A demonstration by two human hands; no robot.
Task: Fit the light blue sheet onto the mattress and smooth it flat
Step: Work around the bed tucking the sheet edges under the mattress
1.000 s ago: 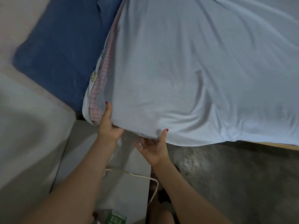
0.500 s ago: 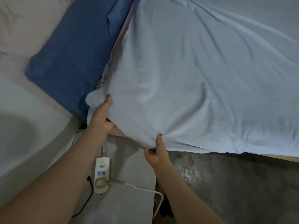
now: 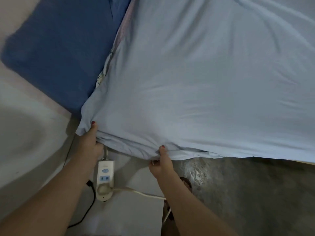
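Observation:
The light blue sheet (image 3: 196, 86) lies over the mattress, with long creases running across it. At the near left corner the sheet wraps over the edge and bunches underneath. My left hand (image 3: 90, 142) grips that corner, thumb on top and fingers hidden below the cloth. My right hand (image 3: 161, 165) pinches the bunched hem a little to the right, along the near side. A strip of patterned mattress cover (image 3: 109, 65) shows along the sheet's left edge.
A dark blue pillow (image 3: 56, 48) lies left of the mattress against a pale wall. Below the corner, a white power strip (image 3: 104, 179) with a white cable and a black cable rests on a pale surface. Rough grey floor (image 3: 255, 198) spreads to the right.
The sheet corner has come down over the mattress corner and hides the pink patterned cover there. Both hands have dropped lower and hold the hem beneath the edge.

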